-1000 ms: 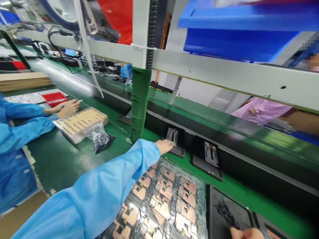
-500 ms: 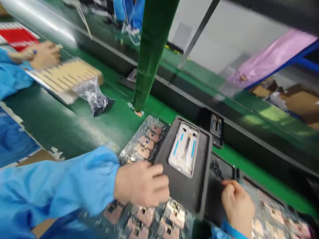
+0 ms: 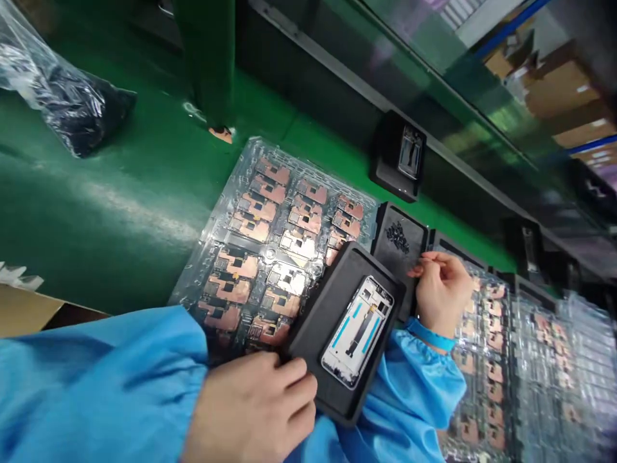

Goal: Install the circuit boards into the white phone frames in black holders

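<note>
My left hand (image 3: 255, 408) is closed on the left edge of a black tray (image 3: 301, 379), its fingers curled and the thumb hidden. Inside that tray lies a phone frame (image 3: 344, 350), white within, with blue strips and a dark flex cable down its middle. My right hand (image 3: 443, 292), a blue band at its wrist, has thumb and forefinger pinched together. It hovers at the right edge of a second black tray (image 3: 393, 247) that holds a pile of small black parts (image 3: 398, 238). Whatever is between those fingertips is too small to make out.
A clear plastic tray (image 3: 193, 270) of copper-coloured circuit boards lies under and left of the black tray. More board trays (image 3: 482, 379) stand at right. Another phone frame (image 3: 411, 152) sits in a tray on the dark belt behind. A green post (image 3: 205, 58) rises at upper left, near a plastic bag (image 3: 80, 106).
The view has swung right and down. The black tray with the phone frame appears lower and tilted more. My right hand stays pinched by the small parts; the co-worker's hands are out of view.
</note>
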### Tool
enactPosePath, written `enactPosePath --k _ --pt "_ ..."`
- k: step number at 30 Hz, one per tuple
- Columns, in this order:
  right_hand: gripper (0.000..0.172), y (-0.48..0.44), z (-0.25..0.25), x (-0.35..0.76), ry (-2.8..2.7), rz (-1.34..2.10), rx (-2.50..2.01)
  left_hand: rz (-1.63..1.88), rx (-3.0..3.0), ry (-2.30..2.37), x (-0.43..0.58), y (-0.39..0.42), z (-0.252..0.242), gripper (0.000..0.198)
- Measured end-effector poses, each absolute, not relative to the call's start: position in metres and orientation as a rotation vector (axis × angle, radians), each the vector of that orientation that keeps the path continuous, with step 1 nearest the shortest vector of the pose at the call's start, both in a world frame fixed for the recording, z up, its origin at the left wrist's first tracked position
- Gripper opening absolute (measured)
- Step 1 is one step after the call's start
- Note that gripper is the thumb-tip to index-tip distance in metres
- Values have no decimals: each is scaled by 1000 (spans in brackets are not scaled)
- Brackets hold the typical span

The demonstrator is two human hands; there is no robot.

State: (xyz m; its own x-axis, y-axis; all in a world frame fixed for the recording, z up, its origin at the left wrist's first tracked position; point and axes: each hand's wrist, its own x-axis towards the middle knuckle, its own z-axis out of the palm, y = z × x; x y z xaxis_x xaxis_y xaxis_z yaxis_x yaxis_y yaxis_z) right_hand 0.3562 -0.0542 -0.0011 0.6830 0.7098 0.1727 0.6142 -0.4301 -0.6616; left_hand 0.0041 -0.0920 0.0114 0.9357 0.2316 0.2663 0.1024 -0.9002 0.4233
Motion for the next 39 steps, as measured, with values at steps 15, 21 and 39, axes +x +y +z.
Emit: enactPosePath --k 15,21,39 --pt "20 -66 10 341 -1154 401 -1739 235 2752 601 -16 -20 -1 29" --pt "36 -72 13 334 -1170 511 -1514 83 2698 638 -28 -65 -3 20" --pt "24 -69 30 252 -1128 1697 -1029 343 1682 425 37 31 23 44"
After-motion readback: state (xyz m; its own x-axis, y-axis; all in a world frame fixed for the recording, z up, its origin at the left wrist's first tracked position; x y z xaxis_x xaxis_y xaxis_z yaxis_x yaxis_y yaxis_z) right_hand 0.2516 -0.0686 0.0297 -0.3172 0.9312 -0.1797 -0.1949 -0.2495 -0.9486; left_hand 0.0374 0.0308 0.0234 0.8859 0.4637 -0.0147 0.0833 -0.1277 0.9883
